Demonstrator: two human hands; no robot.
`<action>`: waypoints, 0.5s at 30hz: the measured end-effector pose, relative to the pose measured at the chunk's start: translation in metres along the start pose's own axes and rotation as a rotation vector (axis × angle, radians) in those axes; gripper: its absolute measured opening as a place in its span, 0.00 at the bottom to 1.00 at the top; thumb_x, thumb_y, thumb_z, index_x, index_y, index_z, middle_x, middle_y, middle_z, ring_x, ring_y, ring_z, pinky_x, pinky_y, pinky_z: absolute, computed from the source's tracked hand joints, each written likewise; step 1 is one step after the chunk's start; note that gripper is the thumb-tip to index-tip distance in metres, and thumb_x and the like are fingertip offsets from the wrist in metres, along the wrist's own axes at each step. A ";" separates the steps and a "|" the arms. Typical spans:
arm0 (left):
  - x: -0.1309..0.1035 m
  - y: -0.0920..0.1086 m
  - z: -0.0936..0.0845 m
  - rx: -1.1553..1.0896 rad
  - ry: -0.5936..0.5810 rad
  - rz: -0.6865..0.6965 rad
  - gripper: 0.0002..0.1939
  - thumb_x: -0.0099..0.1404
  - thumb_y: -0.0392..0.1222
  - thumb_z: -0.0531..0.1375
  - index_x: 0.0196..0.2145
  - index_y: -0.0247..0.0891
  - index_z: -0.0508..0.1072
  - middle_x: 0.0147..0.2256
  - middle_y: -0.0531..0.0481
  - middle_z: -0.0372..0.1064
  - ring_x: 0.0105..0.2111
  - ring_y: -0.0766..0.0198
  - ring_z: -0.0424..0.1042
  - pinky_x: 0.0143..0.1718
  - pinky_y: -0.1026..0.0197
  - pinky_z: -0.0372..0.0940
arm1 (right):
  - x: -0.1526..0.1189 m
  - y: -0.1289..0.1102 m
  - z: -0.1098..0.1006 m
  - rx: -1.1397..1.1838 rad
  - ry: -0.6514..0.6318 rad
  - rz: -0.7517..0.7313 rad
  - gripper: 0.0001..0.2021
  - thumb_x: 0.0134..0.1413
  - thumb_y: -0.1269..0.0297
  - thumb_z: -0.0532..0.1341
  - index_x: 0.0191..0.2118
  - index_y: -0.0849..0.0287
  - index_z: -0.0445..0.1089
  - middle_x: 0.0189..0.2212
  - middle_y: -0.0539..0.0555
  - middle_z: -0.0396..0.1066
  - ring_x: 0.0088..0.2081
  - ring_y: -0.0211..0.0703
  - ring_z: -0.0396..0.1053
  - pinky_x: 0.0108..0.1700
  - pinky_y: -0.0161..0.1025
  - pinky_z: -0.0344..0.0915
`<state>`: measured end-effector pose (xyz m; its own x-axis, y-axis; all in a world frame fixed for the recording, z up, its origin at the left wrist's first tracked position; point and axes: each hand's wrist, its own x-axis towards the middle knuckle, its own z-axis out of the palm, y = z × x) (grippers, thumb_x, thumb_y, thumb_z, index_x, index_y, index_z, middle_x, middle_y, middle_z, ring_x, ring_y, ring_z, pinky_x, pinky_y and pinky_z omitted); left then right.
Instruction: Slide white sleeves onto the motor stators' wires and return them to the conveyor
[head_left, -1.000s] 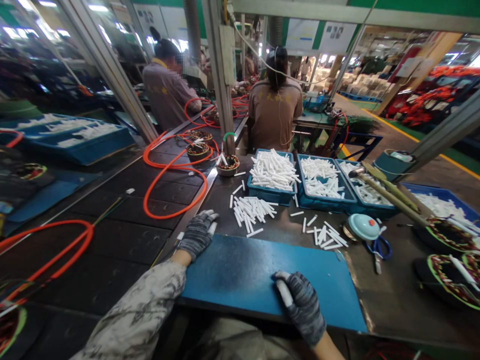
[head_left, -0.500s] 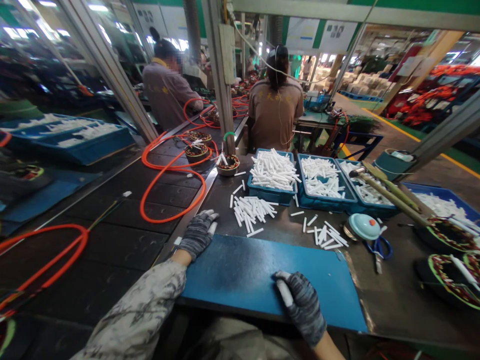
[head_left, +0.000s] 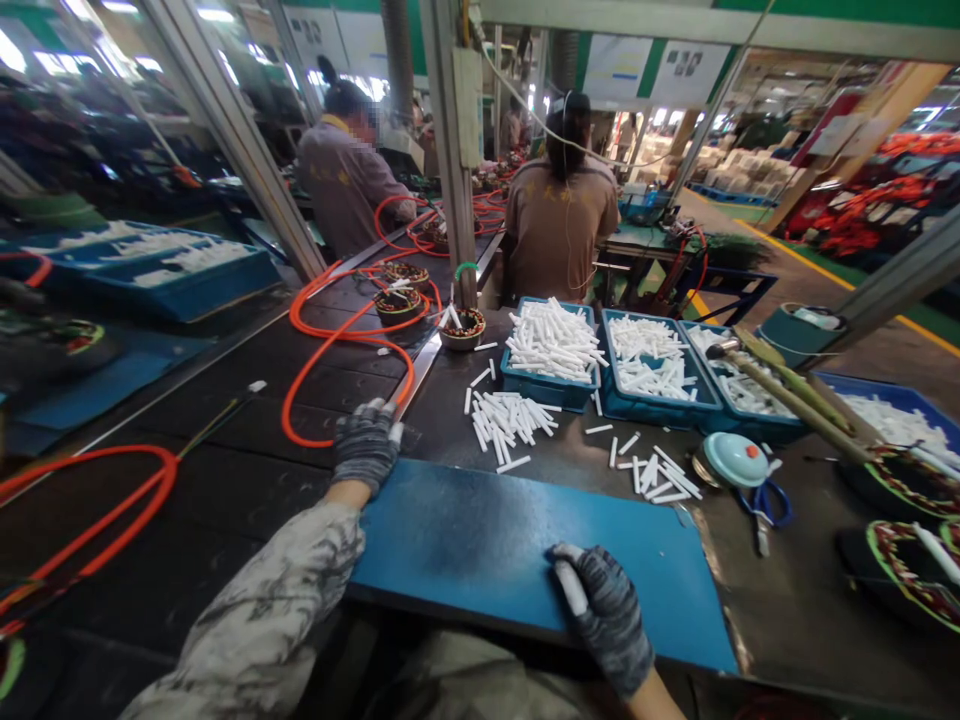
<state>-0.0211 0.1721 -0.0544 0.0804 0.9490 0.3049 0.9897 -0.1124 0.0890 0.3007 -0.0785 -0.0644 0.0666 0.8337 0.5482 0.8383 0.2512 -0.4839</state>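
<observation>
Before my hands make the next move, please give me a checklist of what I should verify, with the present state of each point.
1. Right hand empty: cannot tell; its palm side is hidden.
2. Left hand clear of the orange hose: cannot tell; they are very close in the view.
3. Loose white pieces off the blue mat: ok, they lie beyond its far edge.
4. Scissors off the mat: ok, they lie to its right.
5. White pieces all inside trays: not ok, two groups lie loose on the table.
</observation>
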 end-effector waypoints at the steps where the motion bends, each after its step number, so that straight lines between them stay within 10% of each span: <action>1: 0.003 -0.007 -0.004 0.029 -0.028 -0.050 0.25 0.69 0.45 0.50 0.59 0.33 0.70 0.60 0.33 0.66 0.61 0.42 0.64 0.63 0.38 0.56 | 0.000 0.000 0.000 -0.001 -0.003 0.002 0.13 0.70 0.59 0.55 0.46 0.53 0.77 0.37 0.52 0.82 0.38 0.43 0.79 0.45 0.39 0.75; 7: 0.012 -0.034 -0.022 0.224 -0.241 -0.147 0.27 0.71 0.50 0.49 0.60 0.33 0.69 0.53 0.32 0.71 0.52 0.40 0.71 0.57 0.39 0.59 | -0.002 0.002 0.001 -0.016 -0.001 -0.002 0.12 0.69 0.59 0.55 0.46 0.53 0.77 0.38 0.52 0.82 0.38 0.43 0.79 0.45 0.40 0.75; 15: 0.012 -0.093 -0.033 0.298 -0.229 -0.387 0.22 0.67 0.39 0.48 0.52 0.28 0.73 0.52 0.26 0.69 0.55 0.30 0.67 0.51 0.22 0.56 | -0.003 0.001 0.000 -0.010 -0.008 0.024 0.14 0.69 0.58 0.55 0.45 0.52 0.78 0.38 0.53 0.82 0.38 0.44 0.79 0.45 0.40 0.75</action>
<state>-0.1163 0.1845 -0.0275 -0.3064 0.9481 0.0853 0.9401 0.3155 -0.1293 0.3008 -0.0805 -0.0665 0.0826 0.8434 0.5310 0.8417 0.2262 -0.4902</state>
